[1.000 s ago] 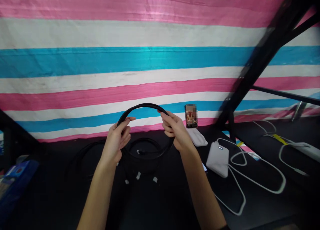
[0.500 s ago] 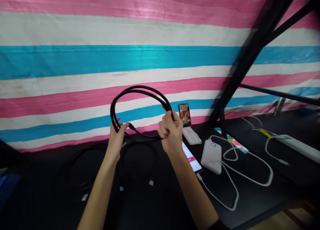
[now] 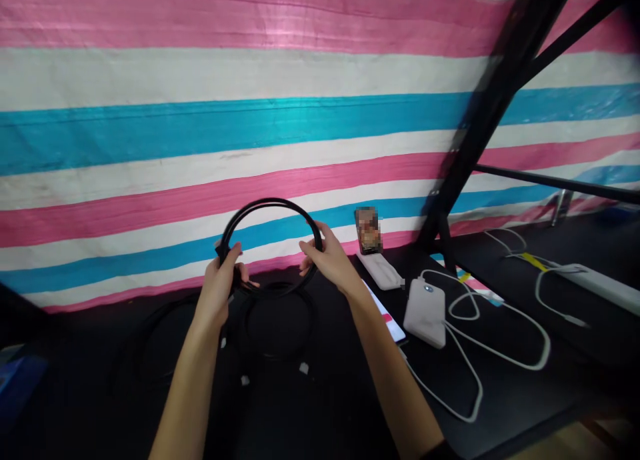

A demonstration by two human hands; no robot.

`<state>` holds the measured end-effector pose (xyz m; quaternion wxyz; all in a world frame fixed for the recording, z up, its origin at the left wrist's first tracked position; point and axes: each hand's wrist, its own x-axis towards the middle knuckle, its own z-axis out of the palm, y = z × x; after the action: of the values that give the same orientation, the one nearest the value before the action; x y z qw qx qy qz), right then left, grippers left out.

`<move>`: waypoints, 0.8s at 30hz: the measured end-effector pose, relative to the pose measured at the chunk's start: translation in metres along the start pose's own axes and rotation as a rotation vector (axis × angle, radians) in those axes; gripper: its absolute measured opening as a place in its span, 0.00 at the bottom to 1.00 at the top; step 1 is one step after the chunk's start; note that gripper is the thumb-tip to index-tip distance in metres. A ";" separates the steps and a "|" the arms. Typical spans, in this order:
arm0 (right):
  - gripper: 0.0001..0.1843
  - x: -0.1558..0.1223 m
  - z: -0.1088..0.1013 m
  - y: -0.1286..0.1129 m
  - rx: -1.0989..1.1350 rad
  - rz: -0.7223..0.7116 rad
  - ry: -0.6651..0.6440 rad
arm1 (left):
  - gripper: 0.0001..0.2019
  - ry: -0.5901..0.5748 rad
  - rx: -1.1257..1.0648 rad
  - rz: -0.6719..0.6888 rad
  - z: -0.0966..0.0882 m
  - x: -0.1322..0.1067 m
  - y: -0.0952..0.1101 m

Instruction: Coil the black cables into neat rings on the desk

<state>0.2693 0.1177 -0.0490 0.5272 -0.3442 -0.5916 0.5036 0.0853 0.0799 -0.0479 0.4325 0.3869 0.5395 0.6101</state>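
Observation:
Between my hands a black cable (image 3: pixel 273 202) is wound into a round coil, held up above the dark table. My left hand (image 3: pixel 220 280) is closed around the coil's left side, the thumb on top. On the opposite side, my right hand (image 3: pixel 325 253) pinches the loops between thumb and fingers. Below lies another coiled black cable (image 3: pixel 311 320) on the table. A further dark coil (image 3: pixel 150 327) rests to the left, partly hidden by my left forearm and hard to make out against the black surface.
Right of my arm are a phone propped on a stand (image 3: pixel 381 271), a lit phone (image 3: pixel 393 323) and a white power bank (image 3: pixel 425 313) with white cables. A power strip (image 3: pixel 603 287) lies farther right. A black metal frame (image 3: pixel 475 153) slants before the striped sheet (image 3: pixel 150 133).
The coil has come lower and looks smaller and rounder. The cable's plug end, visible at my left thumb before, no longer shows clearly. My right hand has turned from a fist to a pinch.

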 end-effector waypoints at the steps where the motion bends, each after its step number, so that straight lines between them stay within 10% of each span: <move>1: 0.30 0.002 -0.003 0.006 -0.130 0.021 0.008 | 0.18 0.033 0.129 0.048 -0.006 0.003 -0.002; 7: 0.09 0.006 -0.008 0.029 -0.738 0.370 -0.272 | 0.20 -0.233 0.949 -0.177 -0.031 0.015 -0.023; 13: 0.10 0.011 0.003 0.050 -1.014 0.632 -0.546 | 0.18 -0.468 1.130 -0.423 -0.025 0.023 -0.050; 24: 0.14 0.017 0.004 0.051 -1.168 0.518 -0.368 | 0.21 -0.456 1.208 -0.410 -0.030 0.041 -0.067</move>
<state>0.2552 0.1458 -0.0924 0.0063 -0.6127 -0.7458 0.2615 0.0516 0.1119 -0.1174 0.3503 0.5698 0.7434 0.0101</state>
